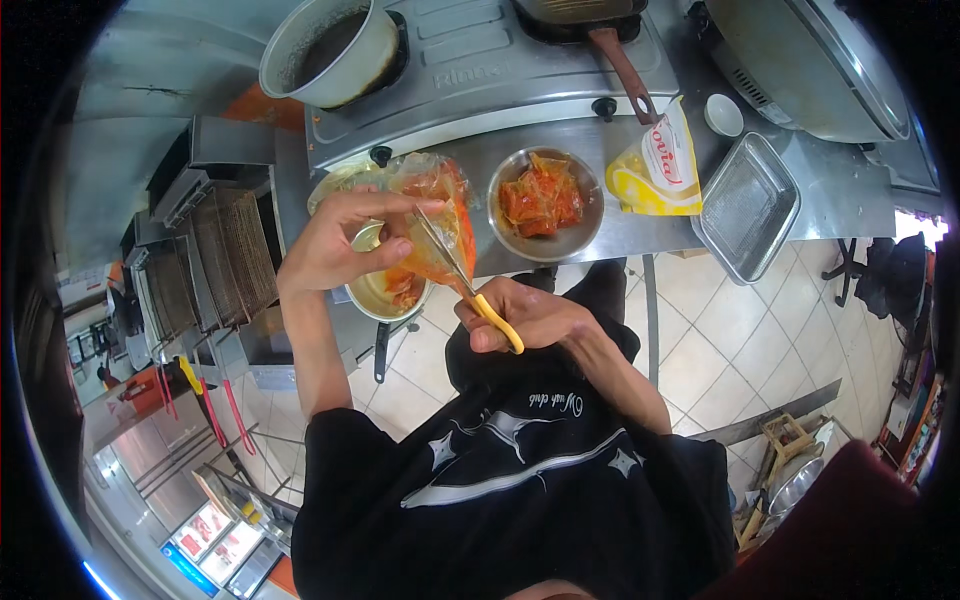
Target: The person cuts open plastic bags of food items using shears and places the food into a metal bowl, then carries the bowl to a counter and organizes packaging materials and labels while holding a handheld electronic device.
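My right hand (520,310) grips yellow-handled scissors (497,322), their blades pointing up and left across a clear plastic bag (445,225) with red-orange food in it. With thumb and fingers, my left hand (350,235) holds the bag near the blade tips. Under the bag is a light-coloured saucepan (419,310) with a black handle and some reddish food inside, partly covered by the bag and my left hand. To the right, a round steel bowl (497,225) holds red, saucy pieces that look wrapped in clear plastic.
Behind the counter edge stands a gas stove (470,75) with a large pot (345,85) and a brown-handled pan (625,70). Right of the bowl are a yellow-and-white pouch (655,175), a small white cup (723,115), a metal mesh tray (750,205) and a large rounded appliance (800,70).
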Available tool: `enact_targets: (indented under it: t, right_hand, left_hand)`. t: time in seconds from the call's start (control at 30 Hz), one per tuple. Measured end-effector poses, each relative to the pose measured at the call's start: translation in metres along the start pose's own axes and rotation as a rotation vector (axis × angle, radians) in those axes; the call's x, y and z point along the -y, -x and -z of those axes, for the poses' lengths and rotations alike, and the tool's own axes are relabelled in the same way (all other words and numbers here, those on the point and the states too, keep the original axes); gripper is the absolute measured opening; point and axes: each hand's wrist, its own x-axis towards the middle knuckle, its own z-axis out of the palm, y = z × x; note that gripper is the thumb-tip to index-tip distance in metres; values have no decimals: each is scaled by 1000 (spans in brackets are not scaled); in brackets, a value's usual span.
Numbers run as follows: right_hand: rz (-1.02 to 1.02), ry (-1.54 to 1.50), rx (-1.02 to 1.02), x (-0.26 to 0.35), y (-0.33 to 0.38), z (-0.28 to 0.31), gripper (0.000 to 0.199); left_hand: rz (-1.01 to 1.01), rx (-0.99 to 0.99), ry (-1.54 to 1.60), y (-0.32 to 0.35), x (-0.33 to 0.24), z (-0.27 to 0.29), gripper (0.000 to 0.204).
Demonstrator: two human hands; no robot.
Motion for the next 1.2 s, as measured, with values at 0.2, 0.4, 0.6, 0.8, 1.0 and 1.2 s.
enact_targets:
  t: [0.2, 0.4, 0.6, 0.8, 1.0, 1.2]
  right_hand:
    - [16, 2, -19, -3, 1, 2, 53]
    - [35, -25, -11, -4, 2, 2, 52]
    - [40, 5, -10, -9, 1, 5, 51]
    - [55, -12, -4, -2, 1, 6, 51]
    - [82, -36, -23, -10, 6, 10, 52]
    - [14, -15, -103, -9, 13, 15, 57]
  left_hand:
    - [-29, 61, -208, -5, -2, 0, 44]
    - [-14, 79, -79, -11, -2, -2, 46]
    - [69, 157, 23, -13, 1, -2, 48]
    - [116, 202, 59, -21, 7, -3, 47]
    - [102, 282, 308, -39, 27, -12, 50]
    - [159, 346, 312, -50, 40, -19, 54]
